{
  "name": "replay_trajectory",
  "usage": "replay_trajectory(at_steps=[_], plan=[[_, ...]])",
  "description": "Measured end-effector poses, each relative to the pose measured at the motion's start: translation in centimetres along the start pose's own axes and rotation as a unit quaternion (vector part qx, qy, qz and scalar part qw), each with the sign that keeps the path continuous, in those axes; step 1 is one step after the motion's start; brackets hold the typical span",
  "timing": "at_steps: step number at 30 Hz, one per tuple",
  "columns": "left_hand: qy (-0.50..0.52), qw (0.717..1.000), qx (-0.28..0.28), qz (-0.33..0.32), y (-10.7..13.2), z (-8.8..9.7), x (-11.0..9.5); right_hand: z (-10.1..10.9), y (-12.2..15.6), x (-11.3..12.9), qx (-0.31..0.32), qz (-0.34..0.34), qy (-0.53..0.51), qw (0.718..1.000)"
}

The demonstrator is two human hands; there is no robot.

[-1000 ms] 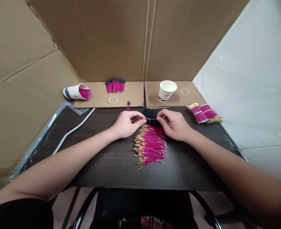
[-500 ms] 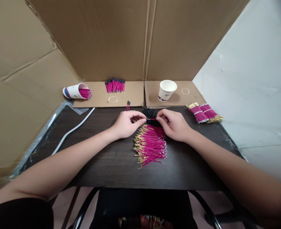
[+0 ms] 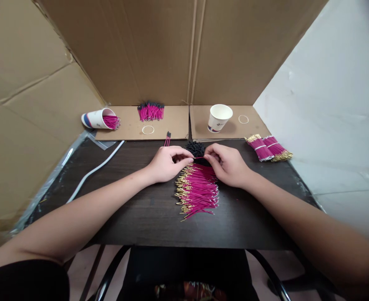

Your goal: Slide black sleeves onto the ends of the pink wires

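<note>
My right hand (image 3: 225, 164) pinches a thin pink wire (image 3: 199, 157) that runs level towards my left. At the wire's gold-tipped end, the fingers of my left hand (image 3: 171, 163) are closed in a pinch; whatever lies between them is hidden. Right behind the fingertips is a heap of small black sleeves (image 3: 194, 147). A wide pile of pink wires (image 3: 199, 190) lies just below my hands, gold ends to the left and silver ends to the right. A few pink wires with black ends (image 3: 167, 139) lie behind my left hand.
On cardboard at the back are black-ended wires (image 3: 151, 112), rubber bands (image 3: 148, 130) and an upright paper cup (image 3: 220, 118). A tipped cup (image 3: 94, 119) holds more wires at left. Banded wire bundles (image 3: 268, 148) lie at right. A white cable (image 3: 95, 170) crosses the table's left side.
Both hands stay nearly in place. The wire between them has dipped slightly and tilts a little, and less of its gold end shows beside my left fingertips.
</note>
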State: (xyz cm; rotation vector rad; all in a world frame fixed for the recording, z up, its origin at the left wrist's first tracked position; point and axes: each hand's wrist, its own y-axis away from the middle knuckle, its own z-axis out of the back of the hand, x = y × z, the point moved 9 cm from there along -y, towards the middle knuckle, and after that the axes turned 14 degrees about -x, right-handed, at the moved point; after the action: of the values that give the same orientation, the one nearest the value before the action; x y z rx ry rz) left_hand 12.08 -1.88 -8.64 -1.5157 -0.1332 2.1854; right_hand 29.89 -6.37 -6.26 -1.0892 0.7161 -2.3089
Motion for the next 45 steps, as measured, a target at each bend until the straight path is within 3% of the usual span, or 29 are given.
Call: replay_trajectory(at_steps=[16, 21, 25, 30, 33, 39, 42, 45], plan=[[0.011, 1.000, 0.003, 0.016, 0.1, -0.1, 0.2, -0.4, 0.1, 0.3, 0.010, -0.002, -0.018, 1.000], [0.038, 0.998, -0.005, 0.043, 0.0, 0.0, 0.4, -0.5, 0.2, 0.5, 0.023, 0.004, -0.030, 0.999], [0.073, 0.995, -0.013, 0.074, -0.1, 0.2, 0.7, -0.1, 0.0, 1.1, -0.004, 0.019, -0.038, 0.999], [0.162, 0.979, -0.015, 0.119, -0.3, 0.2, 1.0, 0.6, -0.1, 0.0, -0.069, -0.082, -0.078, 0.991], [0.197, 0.971, -0.010, 0.138, -0.1, -0.2, 0.7, 0.3, 0.2, -0.4, -0.073, -0.131, -0.123, 0.981], [0.182, 0.972, 0.015, 0.147, 0.5, -0.8, -0.3, -0.6, 0.4, 1.5, -0.021, -0.105, -0.142, 0.984], [0.181, 0.972, 0.000, 0.151, 0.0, 0.0, -0.2, -0.5, 0.4, 1.9, -0.010, -0.098, -0.125, 0.987], [0.174, 0.970, -0.060, 0.156, -1.3, 2.5, 0.5, -0.2, 0.4, 1.4, -0.015, -0.105, -0.112, 0.988]])
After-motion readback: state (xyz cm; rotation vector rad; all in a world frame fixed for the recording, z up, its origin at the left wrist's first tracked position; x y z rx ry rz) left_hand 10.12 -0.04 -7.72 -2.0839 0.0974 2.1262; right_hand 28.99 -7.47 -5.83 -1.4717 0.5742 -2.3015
